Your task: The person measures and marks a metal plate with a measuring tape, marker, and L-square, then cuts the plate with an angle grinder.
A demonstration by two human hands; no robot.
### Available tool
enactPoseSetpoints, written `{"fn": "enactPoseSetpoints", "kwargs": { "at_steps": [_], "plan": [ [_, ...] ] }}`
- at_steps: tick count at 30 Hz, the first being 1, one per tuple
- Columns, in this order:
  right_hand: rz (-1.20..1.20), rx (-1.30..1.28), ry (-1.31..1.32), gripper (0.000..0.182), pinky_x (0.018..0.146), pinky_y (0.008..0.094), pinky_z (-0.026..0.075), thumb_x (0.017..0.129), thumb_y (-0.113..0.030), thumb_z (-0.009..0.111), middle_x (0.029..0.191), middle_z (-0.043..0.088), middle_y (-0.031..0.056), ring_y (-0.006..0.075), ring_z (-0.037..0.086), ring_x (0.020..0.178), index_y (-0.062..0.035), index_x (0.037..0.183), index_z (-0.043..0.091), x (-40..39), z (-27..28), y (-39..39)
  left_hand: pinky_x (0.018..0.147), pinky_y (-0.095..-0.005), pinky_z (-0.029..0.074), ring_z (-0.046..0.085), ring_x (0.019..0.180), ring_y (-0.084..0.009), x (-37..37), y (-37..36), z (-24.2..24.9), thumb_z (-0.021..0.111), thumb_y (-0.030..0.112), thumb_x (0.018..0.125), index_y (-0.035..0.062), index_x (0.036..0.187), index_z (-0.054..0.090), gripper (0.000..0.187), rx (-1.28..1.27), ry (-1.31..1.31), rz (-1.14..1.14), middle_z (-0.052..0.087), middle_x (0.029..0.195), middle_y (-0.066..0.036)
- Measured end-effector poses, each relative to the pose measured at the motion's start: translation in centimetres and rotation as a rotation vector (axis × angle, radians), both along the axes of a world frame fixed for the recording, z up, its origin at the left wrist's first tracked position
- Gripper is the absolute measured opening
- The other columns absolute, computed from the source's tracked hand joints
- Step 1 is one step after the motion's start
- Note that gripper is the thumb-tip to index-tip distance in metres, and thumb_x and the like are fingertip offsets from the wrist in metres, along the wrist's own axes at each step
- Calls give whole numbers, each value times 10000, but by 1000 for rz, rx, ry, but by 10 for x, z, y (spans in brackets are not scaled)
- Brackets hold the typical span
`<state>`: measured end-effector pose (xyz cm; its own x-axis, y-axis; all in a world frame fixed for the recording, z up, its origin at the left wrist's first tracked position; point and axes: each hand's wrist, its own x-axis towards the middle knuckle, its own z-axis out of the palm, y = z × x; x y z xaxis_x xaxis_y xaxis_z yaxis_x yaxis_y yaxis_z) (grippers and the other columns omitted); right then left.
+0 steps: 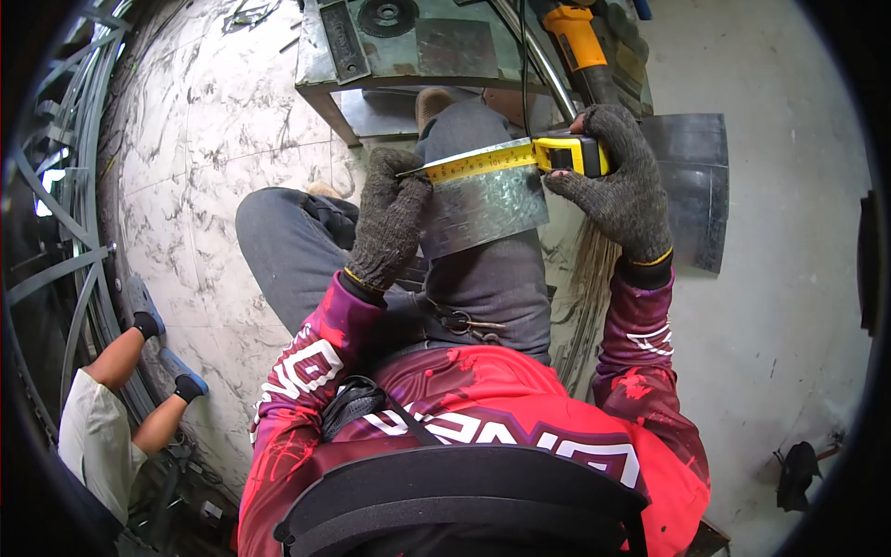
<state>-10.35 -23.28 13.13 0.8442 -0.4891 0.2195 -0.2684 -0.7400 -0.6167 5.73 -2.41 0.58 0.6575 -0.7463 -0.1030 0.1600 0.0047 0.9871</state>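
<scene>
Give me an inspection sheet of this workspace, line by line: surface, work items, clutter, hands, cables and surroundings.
Surface: marbled tile floor; the person sits with the work resting on a raised knee.
Work items: metal sheet on the knee; yellow tape measure with its blade drawn along the sheet's top edge.
Clutter: second curved metal sheet on the floor; grinder and a disc on a low metal table.
Hands: left hand, gloved, pins blade and sheet; right hand, gloved, grips the tape case.
Cables: black cable over the table.
Surroundings: metal frames at left; another person's legs nearby.
</scene>
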Motion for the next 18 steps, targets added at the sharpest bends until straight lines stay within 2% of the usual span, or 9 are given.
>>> {"fn": "enactPoseSetpoints", "kwargs": {
  "at_steps": [3, 5, 9, 11, 18],
  "plan": [
    [1, 37, 6, 613, 856, 367, 533, 621, -176, 967, 1042, 604, 97, 234, 631, 977, -22, 1100, 617, 3, 4, -1, 767, -281, 480, 522, 837, -104, 4, -2, -2, 557, 77, 971, 44, 1074, 551, 108, 8, -44, -24, 555, 936, -36],
    [-21, 49, 20, 612, 856, 366, 534, 621, -175, 968, 1041, 603, 97, 234, 631, 974, -21, 1098, 617, 4, 2, 2, 777, -285, 481, 528, 844, -113, 7, -5, 0, 556, 79, 970, 38, 1092, 561, 129, -20, -192, 33, 564, 953, -46],
    [-73, 100, -34, 604, 847, 366, 532, 630, -190, 969, 1030, 599, 98, 231, 630, 949, -17, 1087, 614, -5, -14, 8, 805, -261, 463, 500, 886, -101, 14, -5, 10, 564, 54, 970, 48, 1079, 558, 109, 26, -34, 31, 542, 968, -22],
    [-71, 66, -43, 608, 843, 368, 530, 629, -199, 972, 1024, 596, 99, 231, 628, 944, -15, 1084, 613, -7, -15, 9, 812, -271, 467, 510, 895, -109, 22, -3, 9, 565, 60, 973, 36, 1079, 568, 109, 77, -198, -76, 556, 986, -39],
    [-38, 4, 30, 614, 836, 372, 527, 634, -225, 970, 1014, 589, 95, 225, 623, 938, -22, 1091, 613, -1, 4, 6, 821, -284, 470, 529, 904, -122, 21, -6, -1, 580, 62, 962, 29, 1089, 579, 132, 10, -219, -97, 565, 985, -49]
  ]
}}
